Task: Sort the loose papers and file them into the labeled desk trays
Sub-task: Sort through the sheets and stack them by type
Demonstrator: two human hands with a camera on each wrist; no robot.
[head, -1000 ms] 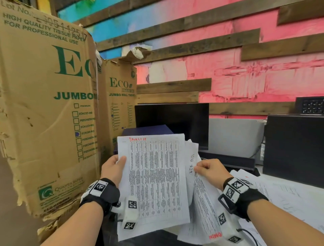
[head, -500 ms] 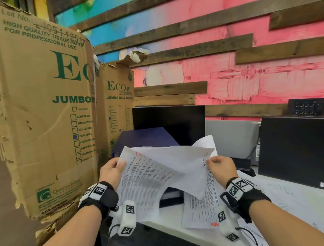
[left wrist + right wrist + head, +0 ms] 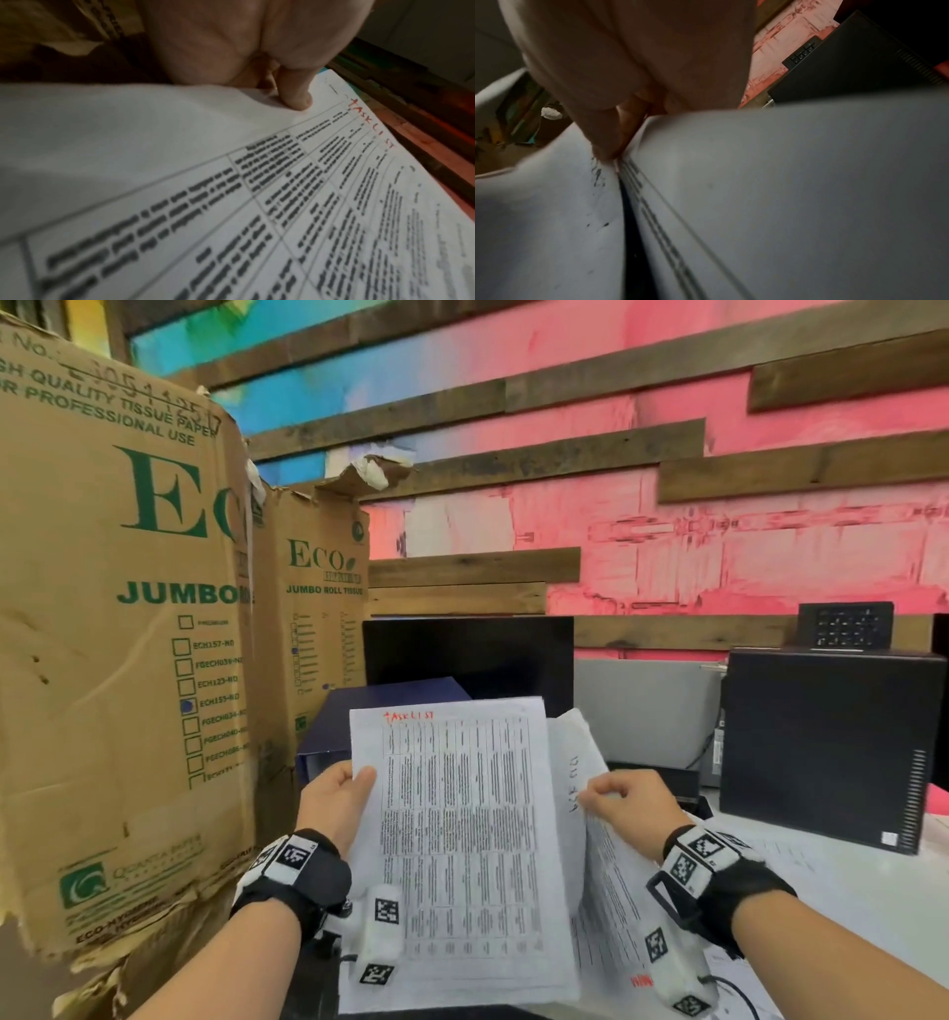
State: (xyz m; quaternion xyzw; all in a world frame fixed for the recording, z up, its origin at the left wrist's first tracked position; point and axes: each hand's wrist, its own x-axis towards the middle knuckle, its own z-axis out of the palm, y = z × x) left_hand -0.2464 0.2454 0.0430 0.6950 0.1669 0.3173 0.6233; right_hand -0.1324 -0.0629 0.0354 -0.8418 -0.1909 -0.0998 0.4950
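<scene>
A printed table sheet headed "TASKLIST" in red (image 3: 462,839) stands upright in front of me. My left hand (image 3: 341,788) pinches its left edge, thumb on the front (image 3: 295,99). My right hand (image 3: 616,801) pinches other white sheets (image 3: 580,762) that curl behind and to the right of the first; one bears handwritten numbers. In the right wrist view the fingers (image 3: 608,146) clamp where two sheets (image 3: 782,182) meet. More loose papers (image 3: 801,855) lie on the white desk at the right. No labeled tray is visible.
Tall brown cardboard boxes (image 3: 118,660) stand close on the left. A dark blue binder (image 3: 390,711) and a black monitor (image 3: 467,654) are behind the sheets. A black computer tower (image 3: 832,742) stands at the right, a grey panel (image 3: 647,711) beside it.
Half a second ago the sheets were folded over and tilted flat between my hands. Now the tasklist sheet stands upright and flat again, and the right hand's sheets have swung back to the right.
</scene>
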